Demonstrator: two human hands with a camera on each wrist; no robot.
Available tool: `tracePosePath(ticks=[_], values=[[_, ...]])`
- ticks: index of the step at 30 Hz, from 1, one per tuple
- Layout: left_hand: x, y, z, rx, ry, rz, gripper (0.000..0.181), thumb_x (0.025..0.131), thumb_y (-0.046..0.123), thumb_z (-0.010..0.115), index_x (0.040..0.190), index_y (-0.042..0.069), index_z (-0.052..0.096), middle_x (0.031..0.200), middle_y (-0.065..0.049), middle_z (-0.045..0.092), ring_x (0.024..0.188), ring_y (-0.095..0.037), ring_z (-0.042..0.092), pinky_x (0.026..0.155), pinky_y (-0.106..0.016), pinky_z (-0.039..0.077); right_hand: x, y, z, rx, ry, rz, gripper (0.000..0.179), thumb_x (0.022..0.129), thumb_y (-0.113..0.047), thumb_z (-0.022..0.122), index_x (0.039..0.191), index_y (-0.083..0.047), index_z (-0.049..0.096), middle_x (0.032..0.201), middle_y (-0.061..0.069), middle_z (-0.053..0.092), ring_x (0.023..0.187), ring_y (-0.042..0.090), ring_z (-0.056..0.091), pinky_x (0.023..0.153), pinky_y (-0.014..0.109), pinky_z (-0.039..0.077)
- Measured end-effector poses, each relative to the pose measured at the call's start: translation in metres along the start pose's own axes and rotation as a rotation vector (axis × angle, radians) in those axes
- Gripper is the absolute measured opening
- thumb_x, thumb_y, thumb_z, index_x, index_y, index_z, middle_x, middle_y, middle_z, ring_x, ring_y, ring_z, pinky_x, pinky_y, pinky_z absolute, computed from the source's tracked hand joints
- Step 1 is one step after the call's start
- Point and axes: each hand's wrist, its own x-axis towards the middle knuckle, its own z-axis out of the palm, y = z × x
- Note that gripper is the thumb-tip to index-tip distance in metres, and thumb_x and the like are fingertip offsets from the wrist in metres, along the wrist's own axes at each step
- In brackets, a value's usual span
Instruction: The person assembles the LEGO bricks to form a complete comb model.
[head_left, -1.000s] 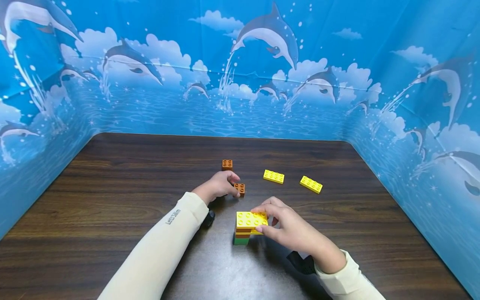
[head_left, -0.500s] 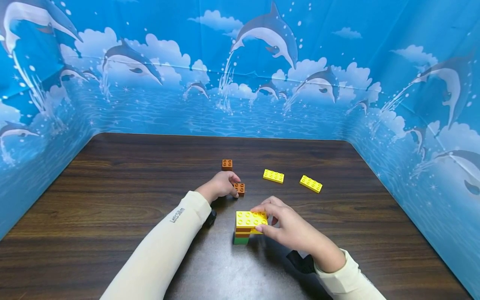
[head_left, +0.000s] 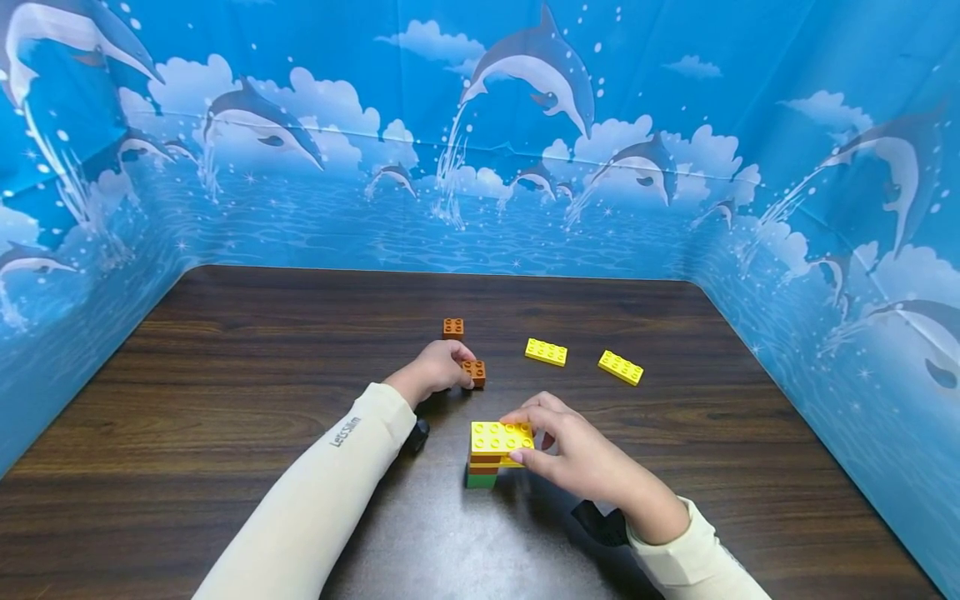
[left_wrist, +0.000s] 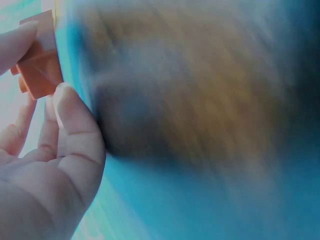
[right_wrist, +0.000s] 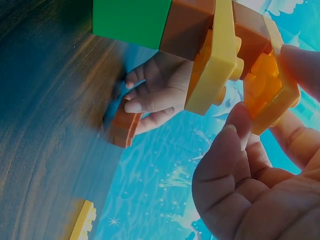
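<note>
In the head view my left hand (head_left: 433, 370) pinches a brown two-by-two toy brick (head_left: 476, 374) low over the table, left of the middle. The left wrist view has the same brown brick (left_wrist: 42, 75) between thumb and fingertips. My right hand (head_left: 570, 446) holds the right end of the top yellow plate (head_left: 491, 438) of a small tower. From the bottom the tower has a green brick (head_left: 482, 481), a brown brick (right_wrist: 186, 27), a yellow plate (right_wrist: 215, 65), another brown brick (right_wrist: 250, 30) and that top plate. Both yellow plates jut out to the right.
Another brown brick (head_left: 453, 328) stands just beyond my left hand. Two loose yellow plates, a nearer-centre plate (head_left: 546, 352) and a right-hand plate (head_left: 620, 367), lie on the dark wooden table (head_left: 225, 400). A blue dolphin-print curtain (head_left: 480, 167) surrounds the table's back and sides.
The brown brick at my left fingertips has shifted slightly left and away from me, with the hand. My right hand and the tower stay in place.
</note>
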Motion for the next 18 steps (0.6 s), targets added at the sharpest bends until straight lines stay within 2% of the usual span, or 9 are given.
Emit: tracePosePath(ticks=[4,9,15,18], values=[[-0.003,-0.003,-0.006,-0.055,0.002,0.003,0.034,0.082,-0.003,0.07,0.114,0.002,0.06,0.115,-0.014,0.057,0.091,-0.023,0.054,0.071,-0.032,0.048,0.0,0.0,0.0,0.0,0.002,0.0,0.039,0.086,-0.011,0.072,0.124,-0.012,0.063,0.111,-0.003,0.055,0.091,0.013,0.051,0.078,0.03,0.052],[-0.008,-0.004,-0.011,-0.102,0.003,0.015,0.036,0.083,-0.003,0.067,0.118,0.001,0.058,0.118,-0.015,0.056,0.096,-0.024,0.054,0.075,-0.035,0.05,0.0,-0.001,0.0,0.001,-0.001,0.0,0.039,0.086,-0.011,0.071,0.124,-0.012,0.063,0.111,-0.002,0.055,0.091,0.013,0.051,0.078,0.031,0.052],[-0.016,-0.002,-0.016,-0.102,0.002,0.041,0.036,0.085,0.002,0.066,0.12,0.003,0.057,0.122,-0.015,0.055,0.104,-0.027,0.053,0.084,-0.04,0.049,-0.001,0.0,0.0,0.003,-0.006,0.001,0.039,0.086,-0.011,0.072,0.124,-0.012,0.063,0.112,-0.002,0.055,0.089,0.015,0.051,0.079,0.034,0.052],[-0.023,-0.001,-0.017,-0.087,0.001,0.064,0.036,0.085,0.003,0.067,0.12,0.003,0.058,0.121,-0.014,0.055,0.103,-0.027,0.052,0.086,-0.04,0.048,-0.001,0.0,0.0,0.004,-0.007,-0.003,0.039,0.086,-0.012,0.072,0.124,-0.011,0.063,0.111,-0.002,0.055,0.089,0.016,0.052,0.078,0.034,0.052]])
